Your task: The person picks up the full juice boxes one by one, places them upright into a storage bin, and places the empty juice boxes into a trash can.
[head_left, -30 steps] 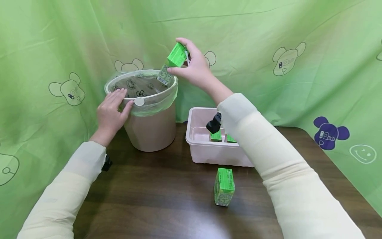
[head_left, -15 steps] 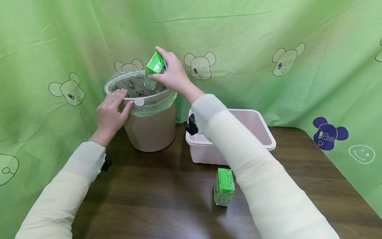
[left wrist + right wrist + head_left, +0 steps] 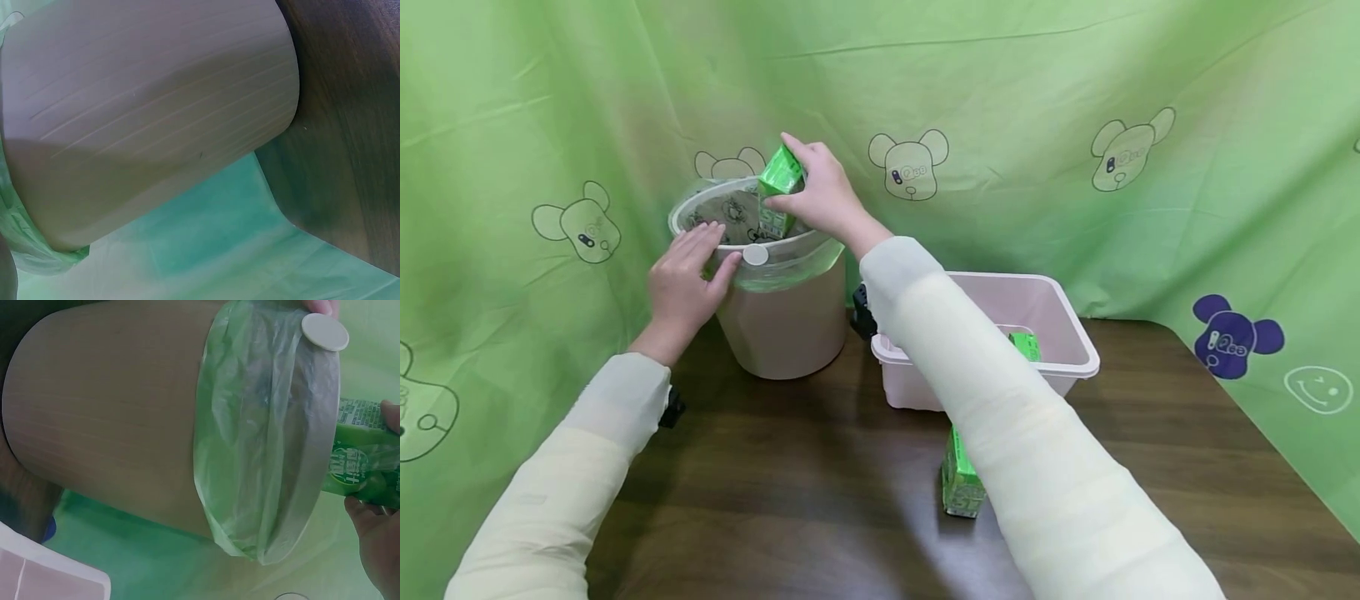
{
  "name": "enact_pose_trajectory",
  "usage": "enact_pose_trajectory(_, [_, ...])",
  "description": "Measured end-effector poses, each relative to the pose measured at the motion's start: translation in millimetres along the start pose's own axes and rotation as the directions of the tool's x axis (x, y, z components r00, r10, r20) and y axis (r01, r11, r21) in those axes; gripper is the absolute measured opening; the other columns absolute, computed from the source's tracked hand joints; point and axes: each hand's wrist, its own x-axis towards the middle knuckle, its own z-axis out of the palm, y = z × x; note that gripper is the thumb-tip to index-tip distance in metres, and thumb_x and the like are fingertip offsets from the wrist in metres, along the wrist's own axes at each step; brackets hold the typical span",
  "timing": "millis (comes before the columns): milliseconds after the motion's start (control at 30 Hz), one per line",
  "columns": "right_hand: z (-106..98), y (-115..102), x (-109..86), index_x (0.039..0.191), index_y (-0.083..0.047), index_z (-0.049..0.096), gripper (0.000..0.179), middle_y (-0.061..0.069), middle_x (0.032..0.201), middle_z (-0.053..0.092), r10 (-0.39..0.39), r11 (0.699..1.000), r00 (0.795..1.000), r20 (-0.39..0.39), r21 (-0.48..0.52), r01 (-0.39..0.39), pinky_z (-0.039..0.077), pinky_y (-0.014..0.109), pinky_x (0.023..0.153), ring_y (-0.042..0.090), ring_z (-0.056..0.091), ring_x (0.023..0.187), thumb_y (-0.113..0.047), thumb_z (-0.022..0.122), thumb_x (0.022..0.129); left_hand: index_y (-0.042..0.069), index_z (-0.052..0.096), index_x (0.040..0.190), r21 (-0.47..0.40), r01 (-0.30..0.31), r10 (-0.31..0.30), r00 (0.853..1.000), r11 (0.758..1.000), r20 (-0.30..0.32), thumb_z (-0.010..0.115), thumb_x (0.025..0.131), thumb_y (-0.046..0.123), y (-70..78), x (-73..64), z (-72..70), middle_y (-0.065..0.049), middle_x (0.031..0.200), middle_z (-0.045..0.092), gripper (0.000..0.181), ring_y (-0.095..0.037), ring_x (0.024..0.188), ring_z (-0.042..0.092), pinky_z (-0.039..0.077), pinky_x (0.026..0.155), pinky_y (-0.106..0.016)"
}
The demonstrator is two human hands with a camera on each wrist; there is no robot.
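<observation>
My right hand [image 3: 822,190] grips a green juice box [image 3: 781,172] between thumb and fingers, over the mouth of a trash can [image 3: 786,329]. The box's lower end dips below the can's rim in the head view. From the right wrist, the green juice box [image 3: 362,459] shows printed sides, with fingers at both faces. A thin green bag [image 3: 234,444] lines the can and folds over its rim. My left hand [image 3: 685,279] rests on the near left rim with fingers extended, beside a round white tab [image 3: 755,255]. The left wrist view shows mostly the can's side [image 3: 144,106].
A pale pink bin [image 3: 1067,333] stands right of the can, with a green box [image 3: 1025,346] inside. Another green juice box [image 3: 961,479] stands upright on the dark wooden table [image 3: 760,500], partly behind my right sleeve. Green patterned cloth [image 3: 1000,75] hangs behind.
My right hand has carried the juice box left and down, from above the can's right rim into its mouth. The left hand has stayed on the rim.
</observation>
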Motion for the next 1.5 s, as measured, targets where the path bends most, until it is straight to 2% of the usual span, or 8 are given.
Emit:
enact_pose_trajectory(367, [2,10,0.0,0.155,-0.021,0.025,0.092,0.01,0.142,0.038,0.058,0.998,0.998,0.012,0.007,-0.058,0.044,0.021,0.095,0.018,0.046,0.117,-0.025,0.08,0.081,0.002,0.062,0.127,0.001,0.001,-0.001,1.0,1.0,-0.002,0.062,0.093,0.033,1.3,-0.5,-1.7,-0.017,0.126,0.061,0.046,-0.033,0.12,0.057,0.038,0.108,-0.043])
enact_pose_trajectory(867, [7,13,-0.9,0.155,-0.017,0.026,0.09,0.01,0.141,0.039,0.076,0.997,0.995,0.063,-0.039,-0.074,0.042,0.021,0.098,0.018,0.046,0.117,-0.024,0.079,0.082,0.002,0.062,0.127,0.001,-0.002,0.002,1.0,1.0,0.002,0.061,0.093,0.034,-0.3,-1.1,0.5,-0.016,0.126,0.061,0.046,-0.032,0.12,0.056,0.036,0.109,-0.04])
enact_pose_trajectory(1100, [9,13,-0.5,0.153,-0.016,0.032,0.084,0.008,0.14,0.041,0.077,0.993,0.993,0.088,-0.093,-0.068,0.042,0.022,0.097,0.017,0.046,0.116,-0.028,0.078,0.083,0.003,0.062,0.127,0.006,-0.005,0.005,1.0,1.0,0.001,0.062,0.093,0.033,-0.1,-0.6,0.3,-0.016,0.126,0.061,0.046,-0.032,0.12,0.056,0.038,0.108,-0.043])
enact_pose_trajectory(1500, [10,12,-0.8,0.147,-0.015,0.043,0.075,0.008,0.139,0.042,0.076,0.987,0.993,0.096,-0.15,-0.061,0.041,0.024,0.095,0.017,0.046,0.116,-0.031,0.078,0.083,0.003,0.062,0.128,0.006,-0.004,0.004,1.0,1.0,0.006,0.062,0.093,0.033,2.6,0.3,0.3,-0.016,0.127,0.061,0.046,-0.032,0.121,0.056,0.036,0.109,-0.04])
